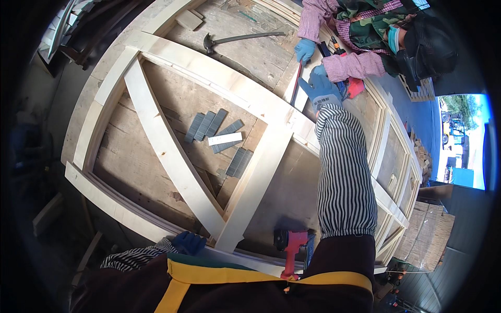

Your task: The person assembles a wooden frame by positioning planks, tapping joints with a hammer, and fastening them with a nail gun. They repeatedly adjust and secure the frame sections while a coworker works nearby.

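Note:
My right hand, in a blue-grey glove, reaches across a pale wooden frame to its far rail. Its fingers are apart, close to a thin red-and-dark strip. A co-worker's gloved hand is at the upper end of that strip; the co-worker's other hand overlaps mine in view. On the near rail rests my left hand, in a dark blue glove, its fingers mostly hidden. A red nail gun stands against the near rail, between my arms. Inside the frame, a diagonal brace runs corner to corner.
Several grey strips of fasteners and a white strip lie inside the frame. A claw hammer lies beyond. Another red tool is beside the co-worker. Stacked boards stand at the right.

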A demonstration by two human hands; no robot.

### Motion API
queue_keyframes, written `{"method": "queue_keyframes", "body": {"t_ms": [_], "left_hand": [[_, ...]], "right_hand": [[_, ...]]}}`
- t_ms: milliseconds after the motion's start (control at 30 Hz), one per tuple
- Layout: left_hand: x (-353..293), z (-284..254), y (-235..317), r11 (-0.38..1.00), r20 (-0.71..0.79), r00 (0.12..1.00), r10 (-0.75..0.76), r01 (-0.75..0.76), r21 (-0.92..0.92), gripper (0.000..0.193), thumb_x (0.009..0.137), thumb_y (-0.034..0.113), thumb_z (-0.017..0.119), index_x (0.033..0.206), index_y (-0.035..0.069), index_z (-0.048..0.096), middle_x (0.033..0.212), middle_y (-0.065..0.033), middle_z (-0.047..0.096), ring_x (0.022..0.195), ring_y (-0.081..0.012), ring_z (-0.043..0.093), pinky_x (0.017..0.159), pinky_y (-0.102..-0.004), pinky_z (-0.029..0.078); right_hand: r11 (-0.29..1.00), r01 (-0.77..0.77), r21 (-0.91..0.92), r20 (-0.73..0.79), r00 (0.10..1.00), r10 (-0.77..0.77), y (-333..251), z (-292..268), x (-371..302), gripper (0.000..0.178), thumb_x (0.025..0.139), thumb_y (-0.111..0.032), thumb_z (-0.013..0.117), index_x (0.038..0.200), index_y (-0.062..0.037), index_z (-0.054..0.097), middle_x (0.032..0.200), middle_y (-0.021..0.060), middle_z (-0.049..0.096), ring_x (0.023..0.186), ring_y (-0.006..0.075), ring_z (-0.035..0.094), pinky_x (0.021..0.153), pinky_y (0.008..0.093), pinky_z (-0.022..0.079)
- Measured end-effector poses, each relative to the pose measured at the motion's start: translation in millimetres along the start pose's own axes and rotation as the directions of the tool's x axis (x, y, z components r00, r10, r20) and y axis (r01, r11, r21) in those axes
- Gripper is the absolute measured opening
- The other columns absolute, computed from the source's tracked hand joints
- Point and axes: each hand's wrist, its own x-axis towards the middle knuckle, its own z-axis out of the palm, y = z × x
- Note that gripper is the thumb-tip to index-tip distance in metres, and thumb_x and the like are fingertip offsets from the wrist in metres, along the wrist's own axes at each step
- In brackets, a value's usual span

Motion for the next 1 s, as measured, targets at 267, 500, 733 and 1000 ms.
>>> {"method": "queue_keyframes", "body": {"t_ms": [267, 500, 733, 1000], "left_hand": [[8.8, -4.0, 16.4, 0.971, 0.004, 0.971, -0.238, 0.238, -0.037, 0.029, 0.076, 0.025, 0.066, 0.102, 0.014, 0.065, 0.082, -0.0034, 0.056, 0.078, -0.0210, 0.064, 0.074, -0.0379, 0.055], [18.1, -21.9, 14.6, 0.954, 0.080, 0.961, -0.265, 0.274, -0.125, 0.030, 0.077, 0.026, 0.066, 0.103, 0.014, 0.065, 0.091, -0.0052, 0.059, 0.089, -0.0232, 0.065, 0.081, -0.0406, 0.054], [38.8, -30.4, 29.5, 0.868, 0.179, 0.865, -0.468, 0.488, -0.092, 0.031, 0.075, 0.027, 0.065, 0.102, 0.013, 0.066, 0.089, -0.0052, 0.058, 0.087, -0.0232, 0.064, 0.081, -0.0409, 0.053], [40.4, -37.5, 24.1, 0.880, 0.093, 0.890, -0.447, 0.456, -0.132, 0.029, 0.075, 0.025, 0.066, 0.101, 0.012, 0.066, 0.090, -0.0058, 0.061, 0.087, -0.0235, 0.065, 0.081, -0.0412, 0.054]], "right_hand": [[0.997, 0.047, 0.064, 0.040, 0.998, -0.050, -10.3, 8.9, 44.2, 0.075, 0.097, -0.016, 0.059, 0.163, -0.0369, 0.030, 0.169, 0.0101, 0.025, 0.152, 0.0299, 0.033, 0.125, 0.0482, 0.027], [0.973, 0.004, 0.233, 0.340, 0.937, -0.085, -34.4, -6.9, 84.3, 0.066, 0.101, -0.021, 0.058, 0.161, -0.0372, 0.033, 0.172, 0.0072, 0.018, 0.155, 0.0299, 0.027, 0.125, 0.0482, 0.028], [0.956, 0.083, 0.280, 0.238, 0.959, -0.153, -41.8, 15.3, 101.4, 0.062, 0.100, -0.019, 0.058, 0.157, -0.0338, 0.041, 0.169, 0.0060, 0.025, 0.154, 0.0288, 0.029, 0.125, 0.0466, 0.029], [0.954, 0.041, 0.297, 0.199, 0.974, -0.104, -23.0, 39.1, 95.8, 0.065, 0.101, -0.010, 0.052, 0.157, -0.0413, 0.039, 0.173, 0.0040, 0.018, 0.157, 0.0276, 0.023, 0.126, 0.0477, 0.025]]}}
